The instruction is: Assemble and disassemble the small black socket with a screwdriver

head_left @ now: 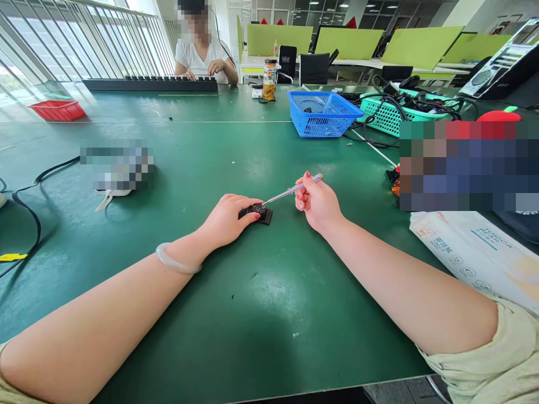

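A small black part lies on the green table in front of me. My left hand rests on it and pins it down with the fingertips. My right hand grips a screwdriver with a clear handle, slanted down to the left. Its metal tip touches the top of the black part. A pale bangle sits on my left wrist.
A blue basket and a teal basket of cables stand at the back right. A red tray is far left, a black cable runs along the left. A white packet lies right. A person sits opposite at a black strip.
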{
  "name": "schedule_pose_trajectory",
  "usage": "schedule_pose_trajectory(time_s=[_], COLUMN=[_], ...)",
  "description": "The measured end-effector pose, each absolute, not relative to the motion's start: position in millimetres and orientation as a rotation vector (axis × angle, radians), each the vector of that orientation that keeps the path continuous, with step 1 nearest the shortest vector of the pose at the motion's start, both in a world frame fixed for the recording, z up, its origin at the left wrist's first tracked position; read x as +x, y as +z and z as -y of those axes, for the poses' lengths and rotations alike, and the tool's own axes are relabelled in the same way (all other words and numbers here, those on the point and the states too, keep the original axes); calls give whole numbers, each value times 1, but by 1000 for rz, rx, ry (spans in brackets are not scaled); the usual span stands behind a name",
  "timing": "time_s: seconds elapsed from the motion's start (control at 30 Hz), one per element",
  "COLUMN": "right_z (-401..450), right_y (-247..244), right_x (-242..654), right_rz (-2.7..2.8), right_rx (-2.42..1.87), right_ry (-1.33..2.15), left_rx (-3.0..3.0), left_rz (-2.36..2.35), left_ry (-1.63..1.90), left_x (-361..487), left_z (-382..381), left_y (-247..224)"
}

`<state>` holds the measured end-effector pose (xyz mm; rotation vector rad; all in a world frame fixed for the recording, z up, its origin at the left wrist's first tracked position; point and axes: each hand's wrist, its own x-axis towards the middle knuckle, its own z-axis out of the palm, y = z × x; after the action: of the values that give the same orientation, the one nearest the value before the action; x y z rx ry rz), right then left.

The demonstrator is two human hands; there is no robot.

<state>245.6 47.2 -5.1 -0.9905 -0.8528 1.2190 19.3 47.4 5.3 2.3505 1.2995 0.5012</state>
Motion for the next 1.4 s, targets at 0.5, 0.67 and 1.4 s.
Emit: schedule_pose_trajectory(time_s=[0.5,0.67,1.4], right_z=[-47,-47,-46], right_y=[-6,-5,-6], right_x=[247,245,246], right_rz=[948,955,964], right_rx=[-949,-1010,-978], right_ry=[1268,1227,1229], left_rx=[2362,2357,2373], left_rz=[-1285,-1292,-1290], left_ry=[516,507,486], left_x=[19,20,18], left_z=[-48,-48,-47], left_y=[6,7,5])
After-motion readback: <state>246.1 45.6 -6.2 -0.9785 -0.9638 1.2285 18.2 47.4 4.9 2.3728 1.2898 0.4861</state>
